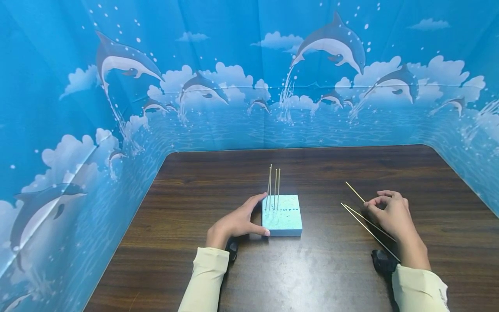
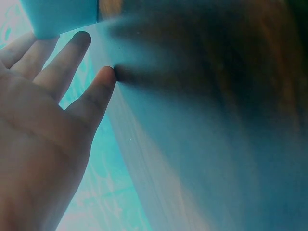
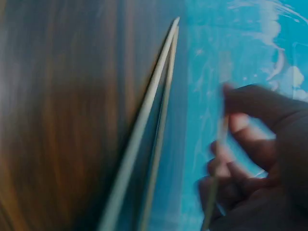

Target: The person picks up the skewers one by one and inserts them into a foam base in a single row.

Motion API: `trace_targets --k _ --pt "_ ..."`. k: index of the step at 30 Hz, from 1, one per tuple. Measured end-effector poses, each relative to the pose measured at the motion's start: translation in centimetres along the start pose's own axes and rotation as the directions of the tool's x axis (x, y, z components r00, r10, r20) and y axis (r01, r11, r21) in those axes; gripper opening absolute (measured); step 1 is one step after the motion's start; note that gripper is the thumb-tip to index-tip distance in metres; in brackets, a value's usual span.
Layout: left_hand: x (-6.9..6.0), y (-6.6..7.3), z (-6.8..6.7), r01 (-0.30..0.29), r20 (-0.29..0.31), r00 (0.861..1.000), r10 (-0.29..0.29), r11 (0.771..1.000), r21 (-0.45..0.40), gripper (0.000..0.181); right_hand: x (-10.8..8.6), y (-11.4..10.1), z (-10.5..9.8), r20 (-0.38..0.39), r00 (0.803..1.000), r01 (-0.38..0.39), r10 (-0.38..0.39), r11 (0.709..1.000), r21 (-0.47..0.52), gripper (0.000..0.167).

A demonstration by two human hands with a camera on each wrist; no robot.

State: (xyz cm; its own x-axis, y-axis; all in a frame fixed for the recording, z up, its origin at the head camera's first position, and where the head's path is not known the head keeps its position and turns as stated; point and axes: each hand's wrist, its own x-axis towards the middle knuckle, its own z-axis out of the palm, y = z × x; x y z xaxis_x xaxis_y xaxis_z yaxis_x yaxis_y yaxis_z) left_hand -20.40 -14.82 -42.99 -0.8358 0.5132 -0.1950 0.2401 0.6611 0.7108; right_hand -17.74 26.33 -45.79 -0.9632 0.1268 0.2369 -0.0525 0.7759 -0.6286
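So there's one pale-blue block, squarish and foamy-looking with a pitted top, on the dark wood-grain table. I count four thin, straight upright sticks in it, beside a row of little dark holes. Left hand has it held at its left side, thumb and fingers spread wide. Right hand pinches one loose stick, fingertips closed, near two more sticks lying in a narrow V.

Left hand at a blue block
Two fingers reach the block; the wooden table spreads beside it.
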Motion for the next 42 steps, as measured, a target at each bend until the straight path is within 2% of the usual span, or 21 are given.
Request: trace_targets --k 3,10,14,17,24,29,36,42 --pt "0.0 0.0 0.0 0.003 0.000 1.000 -0.003 1.000 0.000 0.107 0.2 -1.1 -0.4 -0.080 0.996 0.031 -0.032 0.999 -0.011 0.016" --pt "0.1 0.0 0.0 0.003 -0.003 1.000 -0.003 1.000 -0.004 0.107 0.8 -5.3 -0.6 -0.177 0.982 0.076 -0.071 0.997 0.023 0.009" --pt "0.1 -0.1 0.0 0.001 -0.001 1.000 -0.001 1.000 0.002 0.108 1.2 -8.4 -0.2 -0.235 0.964 0.151 -0.124 0.983 0.102 0.010" --pt "0.1 -0.1 0.0 -0.002 -0.003 1.000 0.002 1.000 0.001 0.108 1.5 -10.6 0.3 -0.256 0.951 0.225 -0.175 0.958 0.179 0.010" --pt "0.2 -0.2 0.0 0.000 -0.001 1.000 0.000 1.000 -0.003 0.108 1.9 -14.8 1.7 -0.261 0.929 0.342 -0.261 0.875 0.342 0.010" --pt "0.2 -0.2 0.0 0.010 0.001 1.000 -0.010 1.000 -0.007 0.108 2.0 -16.9 2.9 -0.266 0.913 0.395 -0.308 0.831 0.393 0.011" --pt "0.3 -0.3 0.0 0.012 -0.001 1.000 -0.012 1.000 -0.008 0.108 2.0 -18.2 4.4 -0.229 0.912 0.410 -0.341 0.793 0.451 0.011" --pt "0.3 -0.1 0.0 0.021 0.001 1.000 -0.021 1.000 -0.003 0.108 2.1 -18.6 5.3 -0.205 0.910 0.416 -0.362 0.787 0.456 0.011"
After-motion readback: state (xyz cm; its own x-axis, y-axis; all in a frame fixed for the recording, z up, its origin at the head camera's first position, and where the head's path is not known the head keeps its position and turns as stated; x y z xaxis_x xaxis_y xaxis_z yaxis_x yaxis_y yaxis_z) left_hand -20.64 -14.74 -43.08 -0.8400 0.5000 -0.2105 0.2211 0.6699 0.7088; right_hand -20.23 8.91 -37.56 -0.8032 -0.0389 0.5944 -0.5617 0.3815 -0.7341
